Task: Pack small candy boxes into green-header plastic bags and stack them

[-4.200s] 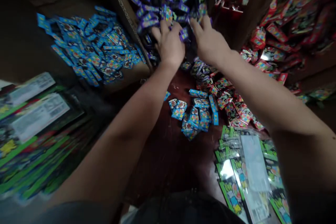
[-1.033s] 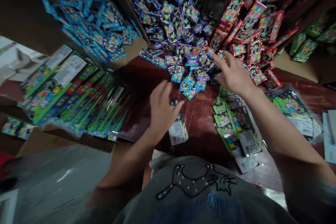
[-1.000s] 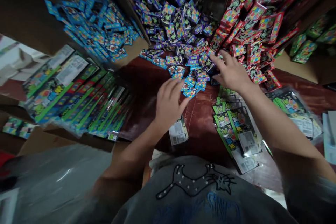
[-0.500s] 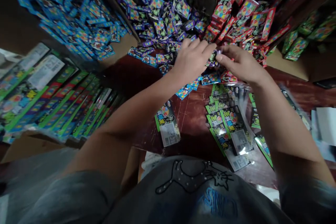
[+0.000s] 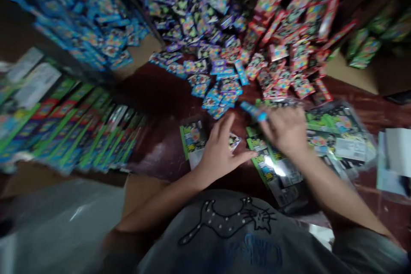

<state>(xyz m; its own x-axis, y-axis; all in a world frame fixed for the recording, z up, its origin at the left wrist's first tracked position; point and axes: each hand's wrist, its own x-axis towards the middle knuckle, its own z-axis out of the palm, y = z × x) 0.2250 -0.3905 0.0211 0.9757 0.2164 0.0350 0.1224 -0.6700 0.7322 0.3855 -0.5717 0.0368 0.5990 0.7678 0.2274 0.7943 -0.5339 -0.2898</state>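
My left hand (image 5: 221, 150) is low over the table, thumb spread from the fingers, with a small dark-and-white packet (image 5: 234, 141) between them against the palm. A small blue packet (image 5: 252, 110) sits at the fingertips of my right hand (image 5: 285, 128), which is pinched on it and blurred. Under and beside my right hand lie green-edged printed bags (image 5: 263, 162). Another such bag (image 5: 192, 137) lies partly beneath my left hand. Blue packets (image 5: 213, 98) form a small group beyond both hands.
Piles of blue (image 5: 109, 30), purple (image 5: 199, 21) and red packets (image 5: 289, 51) fill the far side, with green ones (image 5: 364, 51) at right. A row of filled bags (image 5: 73, 124) stands at left. Clear plastic sleeves (image 5: 349, 137) lie at right.
Both hands have come back toward the body from the purple and red piles and moved apart. My left hand has opened wider; a blue packet now shows at my right fingertips.
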